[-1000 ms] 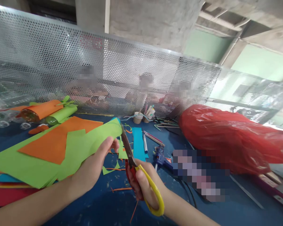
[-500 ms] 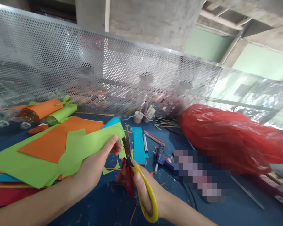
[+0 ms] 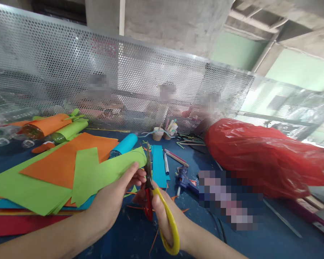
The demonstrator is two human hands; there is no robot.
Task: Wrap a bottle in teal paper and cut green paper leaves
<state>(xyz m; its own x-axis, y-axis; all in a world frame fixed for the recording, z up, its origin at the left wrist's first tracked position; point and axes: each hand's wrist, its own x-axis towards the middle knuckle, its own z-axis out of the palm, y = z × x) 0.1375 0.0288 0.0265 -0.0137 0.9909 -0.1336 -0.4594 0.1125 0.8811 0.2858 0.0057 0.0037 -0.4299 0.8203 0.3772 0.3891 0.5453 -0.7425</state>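
Observation:
My left hand [image 3: 118, 190] pinches a strip of light green paper [image 3: 116, 163] near its right end, thumb on top and fingers beneath. A faint curved line shows at that end. In my right hand [image 3: 170, 212] are scissors [image 3: 149, 176] with one yellow and one red handle loop, thumb through the yellow one. Their blades point away from me and stand nearly closed at the paper's right edge. Beyond the strip lies a blue paper-wrapped bottle [image 3: 125, 144]. Just right of the blades is a blue paper piece [image 3: 158, 165].
Stacked coloured sheets [image 3: 37, 180] cover the left side, with paper-wrapped bottles [image 3: 48, 124] behind. To the right are a glue gun [image 3: 186, 181], markers [image 3: 166, 163] and a red plastic bag [image 3: 253, 154]. Cups [image 3: 158, 133] stand before a perforated metal screen [image 3: 151, 79]; people sit beyond it.
The green strip and my left hand have shifted slightly right and down, uncovering more of the blue bottle. The scissor blades have drawn closer together.

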